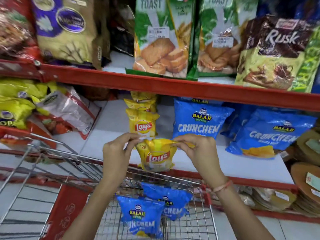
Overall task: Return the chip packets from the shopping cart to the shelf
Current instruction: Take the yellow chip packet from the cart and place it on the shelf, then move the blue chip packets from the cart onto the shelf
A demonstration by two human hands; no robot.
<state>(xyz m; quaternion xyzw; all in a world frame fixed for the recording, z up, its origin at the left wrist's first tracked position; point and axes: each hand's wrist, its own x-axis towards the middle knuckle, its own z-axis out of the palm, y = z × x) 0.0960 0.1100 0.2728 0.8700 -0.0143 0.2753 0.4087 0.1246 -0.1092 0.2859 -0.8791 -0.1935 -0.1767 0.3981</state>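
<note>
A yellow Lay's packet (156, 155) hangs by its top corners between my left hand (117, 151) and my right hand (199, 149), just in front of the white shelf (216, 160) edge. Behind it a row of yellow Lay's packets (142, 124) stands on that shelf. Blue Balaji Crunchem packets (199, 120) stand to their right, with another blue packet (270, 134) further right. Below my hands, two blue Crunchem packets (141, 217) (171, 200) lie in the wire shopping cart (195, 222).
A red shelf beam (173, 85) runs just above the chip shelf, with toast packs (161, 40) and rusk packs (277, 52) on top. Yellow and red snack bags (43, 108) crowd the shelf's left. A second cart's wire frame (52, 158) stands at left. Round brown packs (306, 179) sit at right.
</note>
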